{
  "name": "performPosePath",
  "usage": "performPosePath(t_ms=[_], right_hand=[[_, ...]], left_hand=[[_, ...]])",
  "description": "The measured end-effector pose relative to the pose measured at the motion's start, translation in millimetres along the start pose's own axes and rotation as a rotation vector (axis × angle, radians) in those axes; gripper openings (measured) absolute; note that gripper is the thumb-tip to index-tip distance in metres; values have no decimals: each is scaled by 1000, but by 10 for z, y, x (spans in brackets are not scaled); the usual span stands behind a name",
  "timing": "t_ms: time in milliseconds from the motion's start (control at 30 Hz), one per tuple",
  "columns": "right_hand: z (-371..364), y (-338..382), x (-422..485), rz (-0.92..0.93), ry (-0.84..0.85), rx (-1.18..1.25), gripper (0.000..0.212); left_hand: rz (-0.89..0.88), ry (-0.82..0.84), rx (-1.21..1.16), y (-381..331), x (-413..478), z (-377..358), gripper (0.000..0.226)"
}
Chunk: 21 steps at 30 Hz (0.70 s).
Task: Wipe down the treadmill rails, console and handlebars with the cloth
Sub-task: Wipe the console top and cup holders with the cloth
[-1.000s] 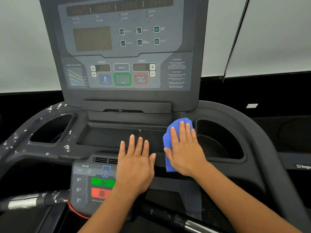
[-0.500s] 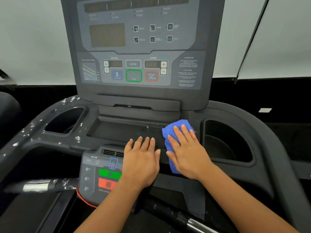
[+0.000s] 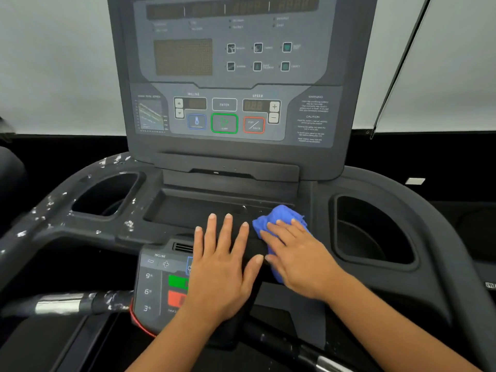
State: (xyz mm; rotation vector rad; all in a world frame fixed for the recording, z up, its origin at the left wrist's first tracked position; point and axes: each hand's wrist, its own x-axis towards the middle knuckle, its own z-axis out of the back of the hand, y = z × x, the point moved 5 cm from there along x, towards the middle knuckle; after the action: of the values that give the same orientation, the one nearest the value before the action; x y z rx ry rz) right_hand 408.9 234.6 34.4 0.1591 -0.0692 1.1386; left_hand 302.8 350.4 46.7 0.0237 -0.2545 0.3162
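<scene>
A dark grey treadmill console [image 3: 228,76] fills the view, with a shallow tray [image 3: 188,208] below its screen. My right hand [image 3: 298,256] presses a crumpled blue cloth [image 3: 279,218] flat against the tray's front right edge, fingers straight. My left hand [image 3: 222,267] rests flat beside it on the ledge above the lower keypad [image 3: 155,285], fingers spread. A handlebar [image 3: 61,304] with a silver sensor band runs out to the lower left. White specks dot the left side of the console frame [image 3: 43,210].
Two deep cup holders sit either side of the tray, the left cup holder [image 3: 107,194] and the right cup holder [image 3: 373,232]. A second bar [image 3: 322,358] crosses at the bottom right. A thin pole [image 3: 397,68] leans on the white wall behind.
My view has shifted left and slightly down. My right hand and the cloth have slid a little left along the tray edge; the cloth looks more bunched. The left hand stays flat.
</scene>
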Motion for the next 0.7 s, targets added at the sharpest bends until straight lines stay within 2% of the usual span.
performPosePath(t_ms=[67, 133, 200, 267, 367, 533, 600, 700], right_hand=[[14, -176, -98, 56, -36, 79, 45], [29, -307, -72, -22, -32, 77, 44], [-7, -241, 40, -71, -36, 57, 43], [-26, -30, 189, -27, -32, 113, 36], [7, 223, 453, 36, 29, 305, 34], [21, 288, 600, 39, 175, 505, 43], [11, 99, 412, -1, 156, 512, 44], [44, -126, 166, -67, 116, 352, 42]], left_hand=[[39, -4, -9, 129, -62, 23, 67], [77, -11, -42, 251, -102, 41, 71], [89, -11, -70, 309, -123, 33, 77], [87, 1, -81, 317, -127, 15, 80], [85, 11, -75, 311, -119, -12, 80], [63, 9, -79, 313, -117, -12, 79], [60, 6, -81, 316, -117, 7, 79], [73, 27, -41, 364, -117, 38, 79]])
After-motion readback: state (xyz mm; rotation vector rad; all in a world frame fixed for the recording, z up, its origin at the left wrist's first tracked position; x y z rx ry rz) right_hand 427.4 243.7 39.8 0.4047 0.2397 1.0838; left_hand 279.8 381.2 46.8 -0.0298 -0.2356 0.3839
